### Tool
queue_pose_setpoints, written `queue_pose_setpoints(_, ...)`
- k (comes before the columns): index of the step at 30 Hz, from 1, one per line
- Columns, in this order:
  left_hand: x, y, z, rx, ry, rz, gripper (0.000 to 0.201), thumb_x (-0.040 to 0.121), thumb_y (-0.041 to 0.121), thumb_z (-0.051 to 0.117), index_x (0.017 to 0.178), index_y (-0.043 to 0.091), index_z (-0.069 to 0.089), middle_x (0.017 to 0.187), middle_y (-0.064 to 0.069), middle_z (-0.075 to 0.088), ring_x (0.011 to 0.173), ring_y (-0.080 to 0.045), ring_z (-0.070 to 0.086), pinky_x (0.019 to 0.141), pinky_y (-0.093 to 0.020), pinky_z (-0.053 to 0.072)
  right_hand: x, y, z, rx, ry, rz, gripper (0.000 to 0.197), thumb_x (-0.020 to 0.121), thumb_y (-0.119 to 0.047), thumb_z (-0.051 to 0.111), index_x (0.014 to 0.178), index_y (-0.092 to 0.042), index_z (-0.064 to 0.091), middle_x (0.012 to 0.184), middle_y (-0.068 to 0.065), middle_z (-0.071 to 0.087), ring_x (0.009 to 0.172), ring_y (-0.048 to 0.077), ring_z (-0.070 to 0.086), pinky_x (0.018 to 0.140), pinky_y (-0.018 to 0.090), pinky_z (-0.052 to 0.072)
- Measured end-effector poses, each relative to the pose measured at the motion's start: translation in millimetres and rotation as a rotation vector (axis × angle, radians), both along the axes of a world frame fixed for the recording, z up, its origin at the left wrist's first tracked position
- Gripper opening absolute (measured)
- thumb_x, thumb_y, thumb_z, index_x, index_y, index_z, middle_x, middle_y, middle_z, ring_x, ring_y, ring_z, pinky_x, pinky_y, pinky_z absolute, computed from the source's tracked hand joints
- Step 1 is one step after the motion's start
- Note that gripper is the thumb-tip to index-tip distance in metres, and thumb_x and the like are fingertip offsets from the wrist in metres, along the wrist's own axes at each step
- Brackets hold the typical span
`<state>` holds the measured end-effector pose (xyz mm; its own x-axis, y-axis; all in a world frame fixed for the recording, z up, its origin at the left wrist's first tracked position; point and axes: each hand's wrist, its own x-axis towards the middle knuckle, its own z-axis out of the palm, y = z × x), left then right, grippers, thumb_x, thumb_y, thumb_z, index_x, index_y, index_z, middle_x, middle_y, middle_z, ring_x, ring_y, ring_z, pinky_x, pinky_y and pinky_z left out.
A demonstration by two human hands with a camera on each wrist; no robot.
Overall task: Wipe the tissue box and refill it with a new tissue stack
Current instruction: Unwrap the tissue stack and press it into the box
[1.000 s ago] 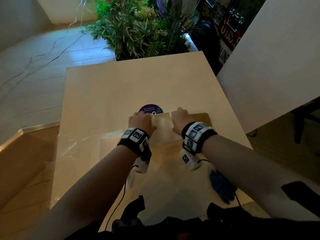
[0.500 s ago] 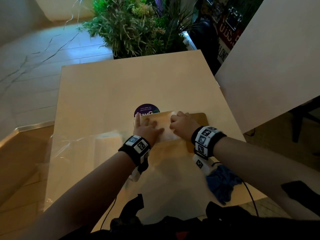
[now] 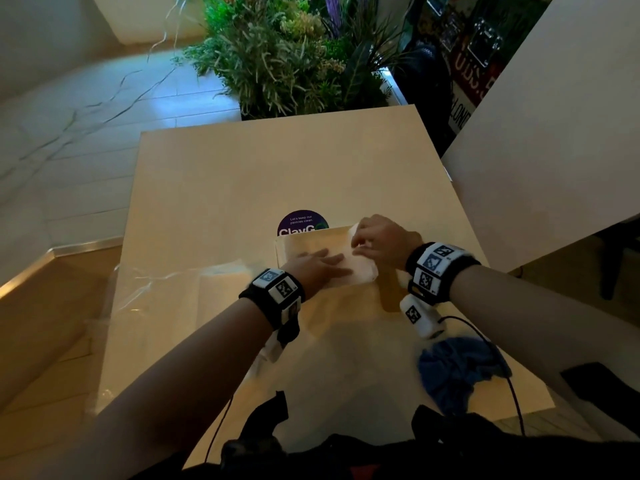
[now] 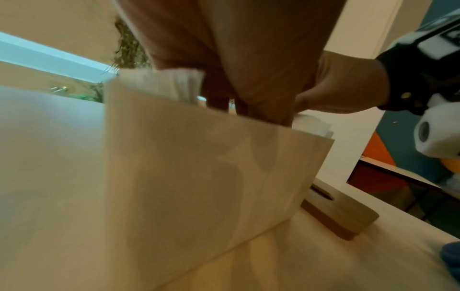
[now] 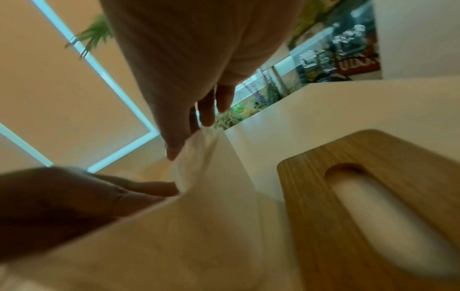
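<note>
l hand (image 3: 317,268) flat on tissue stack (image 3: 360,271) in box (image 4: 199,167); r hand (image 3: 381,244) pinches its edge

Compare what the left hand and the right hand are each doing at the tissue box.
The left hand lies flat with straight fingers, pressing the tissue stack down into the tissue box; the right hand is curled, pinching the top tissue and lifting it. The left hand sits at the box's middle, the right hand at its right end, beside the wooden lid. Both touch the tissues and wear wrist cameras.
</note>
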<state>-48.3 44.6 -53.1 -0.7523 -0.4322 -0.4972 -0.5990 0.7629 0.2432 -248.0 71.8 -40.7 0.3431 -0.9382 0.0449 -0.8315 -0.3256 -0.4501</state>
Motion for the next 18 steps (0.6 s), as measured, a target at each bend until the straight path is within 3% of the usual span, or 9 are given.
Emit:
queue_pose_setpoints(2,1,-2,-5,0.035,-0.050,0.028,0.043,0.100,0.030,0.030,0.139,0.049,0.031,0.159,0.014,0.012,0.148,-0.022,0.006,0.120,-0.048,0.008,3,4,-8,0.035,0.193,0.121,0.008,0.068,-0.007,0.078,0.070,-0.009,0.071,0.076,0.010,0.067,0.070,0.034,0.058,0.060,0.037,0.050)
queue_pose_setpoints(4,5,-5,-7,0.044,-0.031,0.032,0.042,0.100,0.030,0.032,0.137,0.050,0.034,0.158,0.016,0.012,0.149,-0.021,0.004,0.120,-0.046,0.004,10,6,-11,0.046,0.298,0.111,0.010,0.067,-0.005,0.078,0.066,-0.012,0.070,0.074,0.007,0.067,0.071,0.035,0.057,0.055,0.039,0.050)
queue_pose_setpoints(8,10,-12,-14,0.074,-0.043,0.039,0.043,0.097,0.032,0.038,0.138,0.047,0.035,0.159,0.011,0.013,0.149,-0.021,0.002,0.121,-0.044,0.001,24,9,1,0.244,0.612,0.058,0.012,0.086,-0.011,0.059,0.089,-0.016,0.069,0.102,0.000,0.062,0.104,0.030,0.047,0.083,0.039,0.038)
queue_pose_setpoints(10,8,-12,-17,0.109,-0.066,0.090,0.045,0.094,0.041,0.038,0.138,0.048,0.034,0.160,0.006,0.012,0.149,-0.023,0.000,0.121,-0.046,0.001,30,11,1,0.246,0.740,0.067,0.014,0.086,-0.009,0.058,0.090,-0.018,0.068,0.103,-0.002,0.061,0.107,0.028,0.043,0.088,0.041,0.036)
queue_pose_setpoints(14,7,-10,-12,0.102,-0.073,0.071,0.043,0.095,0.036,0.040,0.137,0.047,0.037,0.160,0.008,0.012,0.149,-0.021,-0.001,0.121,-0.043,-0.001,36,12,-5,0.223,0.721,0.040,0.014,0.085,-0.010,0.058,0.087,-0.019,0.069,0.102,-0.004,0.062,0.106,0.027,0.043,0.086,0.041,0.035)
queue_pose_setpoints(16,8,-9,-6,0.074,-0.052,0.066,0.044,0.095,0.029,0.044,0.137,0.044,0.040,0.159,0.009,0.014,0.149,-0.020,0.002,0.120,-0.043,-0.002,31,13,-3,0.211,0.586,-0.010,0.014,0.087,-0.018,0.058,0.092,-0.021,0.070,0.107,-0.005,0.062,0.107,0.027,0.045,0.088,0.040,0.034)
queue_pose_setpoints(18,10,-5,-1,-0.035,-0.051,0.087,0.045,0.094,0.033,0.046,0.137,0.043,0.039,0.159,0.008,0.016,0.148,-0.022,0.006,0.118,-0.047,-0.003,24,14,-1,0.108,0.459,-0.070,0.014,0.084,-0.023,0.064,0.096,-0.021,0.070,0.111,-0.004,0.063,0.105,0.028,0.049,0.086,0.040,0.036)
